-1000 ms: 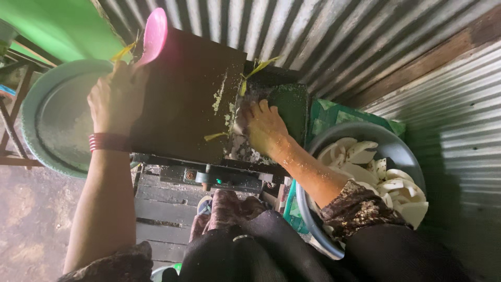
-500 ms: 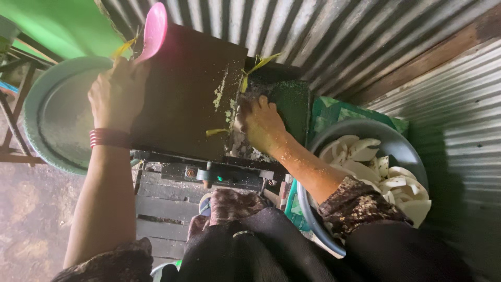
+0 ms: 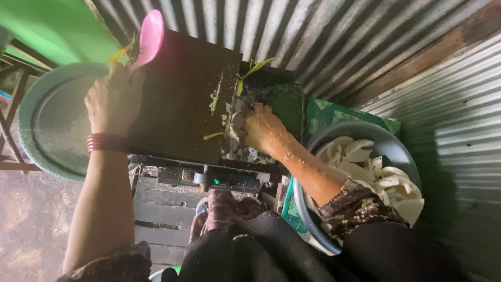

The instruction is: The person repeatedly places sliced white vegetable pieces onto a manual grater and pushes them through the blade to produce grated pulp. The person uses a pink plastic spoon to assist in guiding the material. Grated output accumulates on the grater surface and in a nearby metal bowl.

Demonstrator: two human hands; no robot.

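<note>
Well, the person sits close against a dark box-shaped grating machine (image 3: pixel 188 99) that stands on a low slatted wooden bench (image 3: pixel 162 209), hard by a corrugated metal wall (image 3: pixel 323 36).

The right hand (image 3: pixel 263 128) is pressed down at the machine's feed opening, on the side nearest the wall. Its fingers are curled over a pale piece of white flesh (image 3: pixel 236 125), so the grip is clenched on that piece and pushing it in. Hand and forearm are dusted with fine wet gratings. Compared with a second ago that hand sits a little lower and deeper in the opening, which I take to mean the piece is being worn down as it is fed.

The left hand (image 3: pixel 112 102) has hardly shifted. It rests at the machine's far edge, fingers closed around the stem of a pink plastic scoop (image 3: pixel 148 36) that sticks up past the top of the box. A red bangle (image 3: pixel 107 142) rings the wrist.

Beyond the left hand, off that end of the bench, lies a wide grey-green basin (image 3: pixel 36 130) with a thin scatter of pale gratings on its floor. On the other side, just beside the right elbow, a grey metal bowl (image 3: pixel 386 143) is heaped with more white curved pieces (image 3: pixel 365 167), sitting on a green patterned cloth (image 3: pixel 334 112). Yellow-green shreds cling to the machine's top and front face. A green sheet (image 3: pixel 57 26) hangs above the basin.
</note>
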